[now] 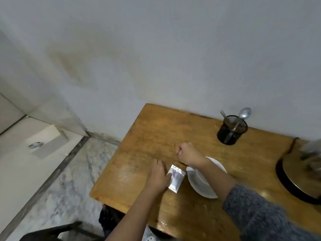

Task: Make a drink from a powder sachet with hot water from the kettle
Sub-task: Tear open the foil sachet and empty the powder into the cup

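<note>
Sachet, silver and flat, lies on the wooden table just beside the white cup, on the side away from the kettle. The left hand rests palm down on the table with its fingers spread flat, its thumb side touching the sachet's edge. The right hand is curled into a fist past the cup's far rim, its forearm crossing over the cup; whether it grips anything I cannot tell. The kettle stands near the cup on its other side, blurred at the frame edge. A black holder with a spoon stands beyond the cup, by the wall.
</note>
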`<act>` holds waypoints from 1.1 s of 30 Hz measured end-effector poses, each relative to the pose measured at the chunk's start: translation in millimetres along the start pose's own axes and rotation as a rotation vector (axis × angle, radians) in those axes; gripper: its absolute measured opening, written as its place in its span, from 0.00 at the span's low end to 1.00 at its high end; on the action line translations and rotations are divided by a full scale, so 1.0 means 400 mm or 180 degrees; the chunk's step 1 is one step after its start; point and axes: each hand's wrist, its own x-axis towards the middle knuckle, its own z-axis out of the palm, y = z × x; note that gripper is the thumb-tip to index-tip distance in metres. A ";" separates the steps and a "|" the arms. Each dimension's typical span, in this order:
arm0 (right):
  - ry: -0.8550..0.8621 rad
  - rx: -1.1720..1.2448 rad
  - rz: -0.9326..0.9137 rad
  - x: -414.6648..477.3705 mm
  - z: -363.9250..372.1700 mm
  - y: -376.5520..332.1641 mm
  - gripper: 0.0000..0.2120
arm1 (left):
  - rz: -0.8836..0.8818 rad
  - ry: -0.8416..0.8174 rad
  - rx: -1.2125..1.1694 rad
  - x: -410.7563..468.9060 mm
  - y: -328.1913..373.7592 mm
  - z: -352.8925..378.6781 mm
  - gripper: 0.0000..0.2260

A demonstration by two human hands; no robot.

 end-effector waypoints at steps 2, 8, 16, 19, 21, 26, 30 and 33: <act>-0.0310 -0.0209 0.0033 0.020 0.021 -0.002 0.08 | -0.0075 -0.0018 -0.0080 -0.010 -0.011 0.017 0.13; -0.1131 -0.1118 0.0274 0.025 0.066 -0.022 0.05 | -0.0204 0.0005 0.0130 -0.021 -0.034 0.067 0.23; -0.1141 -0.1277 0.0180 0.035 0.090 -0.027 0.10 | -0.0477 0.0078 -0.0273 -0.017 -0.055 0.077 0.24; -0.1226 -0.1059 -0.0041 0.021 0.065 -0.043 0.09 | -0.0485 0.0001 -0.0572 -0.019 -0.071 0.064 0.18; -0.1215 -0.0813 -0.0108 0.003 0.029 -0.065 0.07 | -0.0408 0.0059 -0.0907 -0.025 -0.069 0.036 0.11; -0.0946 -0.0415 -0.0265 -0.032 -0.103 -0.141 0.06 | 0.0124 -0.0149 -0.1763 -0.020 0.011 -0.105 0.04; -0.0548 -0.0548 -0.0460 -0.066 -0.234 -0.197 0.05 | 0.0477 -0.0180 -0.1929 0.004 0.114 -0.214 0.04; -0.0207 -0.0341 -0.0618 -0.108 -0.334 -0.228 0.07 | 0.0735 -0.0263 -0.1980 0.018 0.199 -0.288 0.08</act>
